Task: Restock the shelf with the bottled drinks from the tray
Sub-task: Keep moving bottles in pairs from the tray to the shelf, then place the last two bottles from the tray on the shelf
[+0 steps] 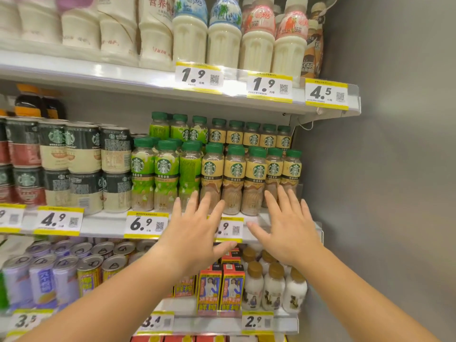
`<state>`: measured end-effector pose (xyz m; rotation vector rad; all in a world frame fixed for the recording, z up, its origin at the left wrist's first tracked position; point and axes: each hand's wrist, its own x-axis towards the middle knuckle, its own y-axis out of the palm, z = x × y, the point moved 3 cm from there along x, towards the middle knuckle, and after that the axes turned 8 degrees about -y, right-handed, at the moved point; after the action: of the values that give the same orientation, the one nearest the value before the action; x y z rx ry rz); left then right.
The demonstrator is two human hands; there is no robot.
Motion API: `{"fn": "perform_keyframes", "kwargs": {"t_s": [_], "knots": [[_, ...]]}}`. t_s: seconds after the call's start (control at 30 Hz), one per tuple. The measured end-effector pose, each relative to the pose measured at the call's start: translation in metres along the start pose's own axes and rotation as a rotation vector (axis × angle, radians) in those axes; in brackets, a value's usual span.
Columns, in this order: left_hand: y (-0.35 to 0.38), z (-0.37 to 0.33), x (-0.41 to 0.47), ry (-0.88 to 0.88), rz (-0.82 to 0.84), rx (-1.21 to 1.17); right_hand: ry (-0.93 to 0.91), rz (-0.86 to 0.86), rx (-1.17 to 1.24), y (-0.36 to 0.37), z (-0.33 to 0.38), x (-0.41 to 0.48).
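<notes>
Bright, even light, soft blur on upper-left bottles (81, 28), wide-angle bowing of shelf (138, 80) toward edges.

Stacked coffee cans (84, 166) stand at the left; lower down, purple cans (65, 280) beside orange cartons (233, 290); yellow price tags (146, 224) front each row

Green-capped bottles (237, 180) wear tan labels; their neighbours (166, 176) wear lime-green labels.

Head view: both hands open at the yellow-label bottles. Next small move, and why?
Likely press both flat against the front row to straighten it: the left hand and right hand are open, empty, and spread at the yellow-label bottles.
</notes>
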<state>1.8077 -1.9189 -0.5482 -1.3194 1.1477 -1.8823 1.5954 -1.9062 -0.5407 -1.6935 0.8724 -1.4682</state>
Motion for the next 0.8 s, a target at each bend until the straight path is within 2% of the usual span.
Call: {"fn": "perform_keyframes", "kwargs": {"t_s": [0.37, 0.8], "knots": [[0.053, -0.017, -0.126, -0.022, -0.011, -0.04, -0.023, 0.025, 0.068, 0.049, 0.055, -0.142], [0.24, -0.032, -0.317, 0.022, 0.398, -0.134, -0.126, 0.427, 0.109, 0.222, 0.112, -0.323]]}}
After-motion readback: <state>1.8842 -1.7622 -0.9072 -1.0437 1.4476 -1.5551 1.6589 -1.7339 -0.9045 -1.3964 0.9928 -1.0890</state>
